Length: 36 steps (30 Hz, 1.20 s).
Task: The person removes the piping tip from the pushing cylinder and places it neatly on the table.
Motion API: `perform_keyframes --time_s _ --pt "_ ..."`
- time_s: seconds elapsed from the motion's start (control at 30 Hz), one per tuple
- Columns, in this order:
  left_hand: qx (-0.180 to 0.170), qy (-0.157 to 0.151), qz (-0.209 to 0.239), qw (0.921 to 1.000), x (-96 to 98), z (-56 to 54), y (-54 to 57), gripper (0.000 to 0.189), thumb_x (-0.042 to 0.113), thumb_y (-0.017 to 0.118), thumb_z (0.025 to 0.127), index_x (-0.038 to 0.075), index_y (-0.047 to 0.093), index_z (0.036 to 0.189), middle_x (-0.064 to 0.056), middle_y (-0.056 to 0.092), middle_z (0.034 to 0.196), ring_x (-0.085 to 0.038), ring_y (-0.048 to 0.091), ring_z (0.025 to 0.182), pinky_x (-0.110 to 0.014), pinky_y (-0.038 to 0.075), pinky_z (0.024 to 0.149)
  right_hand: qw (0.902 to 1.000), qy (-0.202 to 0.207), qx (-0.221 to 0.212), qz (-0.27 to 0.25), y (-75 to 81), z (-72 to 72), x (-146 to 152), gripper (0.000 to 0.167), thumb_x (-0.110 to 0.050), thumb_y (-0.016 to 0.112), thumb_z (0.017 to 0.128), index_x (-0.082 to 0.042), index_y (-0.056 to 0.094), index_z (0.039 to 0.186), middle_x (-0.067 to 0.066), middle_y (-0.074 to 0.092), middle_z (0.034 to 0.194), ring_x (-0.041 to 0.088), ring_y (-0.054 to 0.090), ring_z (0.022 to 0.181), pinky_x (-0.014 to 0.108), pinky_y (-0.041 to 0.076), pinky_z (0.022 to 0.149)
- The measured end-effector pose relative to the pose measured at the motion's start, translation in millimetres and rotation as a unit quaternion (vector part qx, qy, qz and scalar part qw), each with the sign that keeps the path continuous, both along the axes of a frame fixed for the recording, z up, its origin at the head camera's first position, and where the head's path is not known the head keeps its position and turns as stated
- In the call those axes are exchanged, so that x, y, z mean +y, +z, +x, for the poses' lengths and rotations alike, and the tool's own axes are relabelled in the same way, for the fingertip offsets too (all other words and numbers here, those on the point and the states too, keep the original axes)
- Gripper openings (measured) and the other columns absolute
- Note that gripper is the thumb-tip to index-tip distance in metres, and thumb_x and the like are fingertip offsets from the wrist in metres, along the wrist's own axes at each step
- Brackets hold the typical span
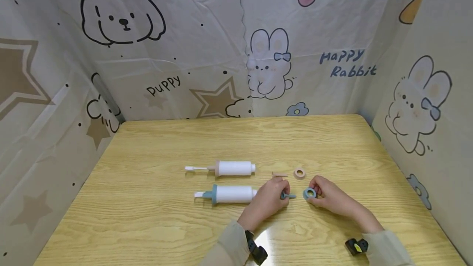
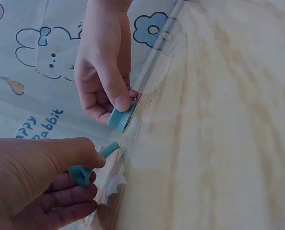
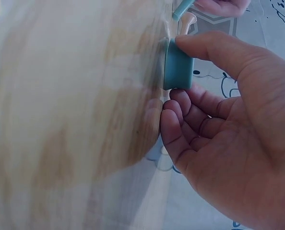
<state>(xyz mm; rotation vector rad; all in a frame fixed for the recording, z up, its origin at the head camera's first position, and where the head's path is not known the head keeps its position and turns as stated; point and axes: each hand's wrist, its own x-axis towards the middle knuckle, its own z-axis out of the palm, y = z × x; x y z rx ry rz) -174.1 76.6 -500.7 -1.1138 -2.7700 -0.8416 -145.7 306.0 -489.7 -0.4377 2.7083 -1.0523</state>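
Observation:
My left hand point(image 1: 269, 196) pinches a small teal funnel-shaped piece with a thin stem point(image 2: 81, 175) between thumb and fingers, its stem pointing toward my other hand. My right hand point(image 1: 332, 198) grips a teal ring point(image 1: 309, 193) by its edge, thumb on one side and fingers on the other. In the right wrist view the ring point(image 3: 180, 64) stands at the table surface. A short gap separates the ring from the stemmed piece. Left of my left hand lies a white cylinder with a teal collar point(image 1: 233, 194), its right end partly behind that hand.
Behind it lies a matching white cylinder with a beige collar point(image 1: 235, 168). A beige stemmed piece point(image 1: 281, 175) and a beige ring point(image 1: 299, 173) lie just beyond my hands. Printed cloth point(image 1: 207, 52) rises around the wooden table point(image 1: 155, 233).

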Motion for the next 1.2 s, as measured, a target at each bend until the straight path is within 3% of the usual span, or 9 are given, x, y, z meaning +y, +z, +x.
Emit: perform_keyframes --time_s 0.27,0.97,1.2 --pt "0.023 0.014 -0.020 0.9994 -0.6 0.7 -3.3 0.015 0.010 0.075 0.079 0.016 0.062 0.077 0.006 0.058 0.081 -0.006 0.054 0.082 -0.010 0.043 0.064 1.0000 0.002 0.002 -0.001 1.0 0.9 -1.6 0.027 -0.016 0.072 0.088 -0.003 0.052 0.099 0.002 0.052 0.085 0.003 0.044 0.073 0.019 0.040 0.060" --pt "0.032 0.025 -0.059 0.9975 1.3 0.5 -0.9 0.015 0.015 0.076 0.079 0.017 0.062 0.078 0.007 0.054 0.077 -0.006 0.049 0.077 -0.012 0.040 0.061 1.0000 -0.004 0.002 0.005 1.6 -0.1 -2.3 0.026 -0.012 0.073 0.087 -0.003 0.052 0.099 0.002 0.052 0.085 0.005 0.044 0.074 0.019 0.041 0.061" --pt "0.031 0.019 -0.067 0.9971 1.5 1.2 -2.5 0.014 0.017 0.076 0.080 0.017 0.062 0.080 0.006 0.055 0.080 -0.007 0.051 0.080 -0.012 0.043 0.065 0.9997 -0.019 -0.012 -0.008 3.7 4.3 1.4 0.035 -0.020 0.074 0.087 0.000 0.051 0.105 0.006 0.054 0.092 0.007 0.047 0.079 0.018 0.044 0.064"
